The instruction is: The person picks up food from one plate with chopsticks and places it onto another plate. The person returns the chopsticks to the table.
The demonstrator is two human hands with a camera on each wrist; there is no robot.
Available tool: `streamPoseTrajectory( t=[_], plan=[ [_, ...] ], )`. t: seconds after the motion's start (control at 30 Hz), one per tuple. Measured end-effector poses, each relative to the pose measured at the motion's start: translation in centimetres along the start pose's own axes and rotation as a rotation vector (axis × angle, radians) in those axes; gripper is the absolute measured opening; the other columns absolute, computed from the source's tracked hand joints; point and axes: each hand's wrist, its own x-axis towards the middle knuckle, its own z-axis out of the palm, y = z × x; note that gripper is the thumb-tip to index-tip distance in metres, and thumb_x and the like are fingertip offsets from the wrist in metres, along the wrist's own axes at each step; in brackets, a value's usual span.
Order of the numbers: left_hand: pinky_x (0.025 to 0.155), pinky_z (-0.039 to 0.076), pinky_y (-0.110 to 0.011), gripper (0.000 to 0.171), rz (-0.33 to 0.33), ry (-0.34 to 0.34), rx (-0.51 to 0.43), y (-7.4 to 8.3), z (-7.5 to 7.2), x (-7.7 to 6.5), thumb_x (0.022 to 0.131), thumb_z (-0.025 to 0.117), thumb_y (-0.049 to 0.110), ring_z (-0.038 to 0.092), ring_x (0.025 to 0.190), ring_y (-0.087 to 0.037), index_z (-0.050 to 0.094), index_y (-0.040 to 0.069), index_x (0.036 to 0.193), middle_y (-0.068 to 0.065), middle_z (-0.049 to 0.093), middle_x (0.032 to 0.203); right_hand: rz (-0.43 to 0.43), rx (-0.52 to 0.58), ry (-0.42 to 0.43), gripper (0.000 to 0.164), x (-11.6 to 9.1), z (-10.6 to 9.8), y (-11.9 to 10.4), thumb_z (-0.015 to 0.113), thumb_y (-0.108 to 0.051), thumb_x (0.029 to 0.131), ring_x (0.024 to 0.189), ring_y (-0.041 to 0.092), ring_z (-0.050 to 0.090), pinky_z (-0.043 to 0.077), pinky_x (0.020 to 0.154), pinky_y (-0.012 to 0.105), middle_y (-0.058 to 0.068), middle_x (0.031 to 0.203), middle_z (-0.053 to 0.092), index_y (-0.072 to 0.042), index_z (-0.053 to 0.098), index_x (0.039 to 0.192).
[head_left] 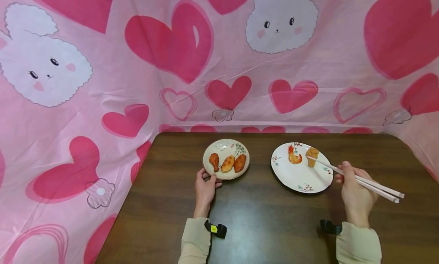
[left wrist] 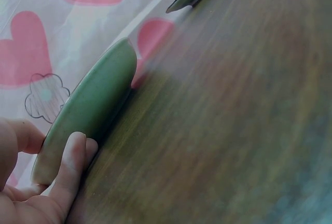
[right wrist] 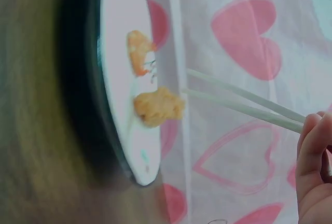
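My left hand grips the near left rim of a small cream plate. In the left wrist view its thumb and fingers hold the edge of the plate's green side. On that plate lie a small drumstick and two browned chicken wing pieces, one in the middle and one on the right. With my right hand I hold a pair of pale chopsticks, their tips right at a piece of fried chicken. This piece is on a larger white plate, beside a shrimp.
Both plates stand toward the back of a dark brown wooden table, with a gap between them. A pink cloth printed with hearts and rabbits hangs behind and to the left. Black straps circle both wrists.
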Motion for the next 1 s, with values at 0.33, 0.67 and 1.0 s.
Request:
streamPoseTrajectory(
  t=[0.33,0.67,1.0],
  plan=[
    [0.062,0.058,-0.027,0.048,0.009,0.014,-0.007,0.3,-0.3,0.3,0.087,0.052,0.012,0.064,0.068,-0.017,0.034,0.008,0.131,-0.016,0.047,0.107,-0.125,-0.26,-0.094,0.023,-1.9,2.4,-0.1,0.067,-0.028,0.078,0.046,0.001,0.054,0.044,0.042,0.009,-0.013,0.06,0.062,-0.006,0.071,0.083],
    [0.062,0.058,-0.028,0.049,0.013,0.003,-0.013,0.2,-0.2,0.2,0.087,0.052,0.009,0.064,0.066,-0.018,0.034,0.005,0.131,-0.018,0.047,0.108,-0.325,-0.437,-0.323,0.029,-1.5,4.9,7.5,0.058,-0.043,0.083,0.053,0.007,0.055,0.036,0.036,0.021,-0.008,0.065,0.062,-0.019,0.072,0.089],
    [0.06,0.058,-0.028,0.049,0.017,-0.005,-0.026,-0.3,0.1,-0.1,0.087,0.052,0.008,0.064,0.064,-0.018,0.033,0.004,0.131,-0.018,0.046,0.109,-0.343,-0.254,-0.511,0.027,-4.1,8.9,11.4,0.059,-0.035,0.084,0.055,0.01,0.056,0.047,0.044,0.017,0.0,0.073,0.065,-0.012,0.071,0.093]
  ],
)
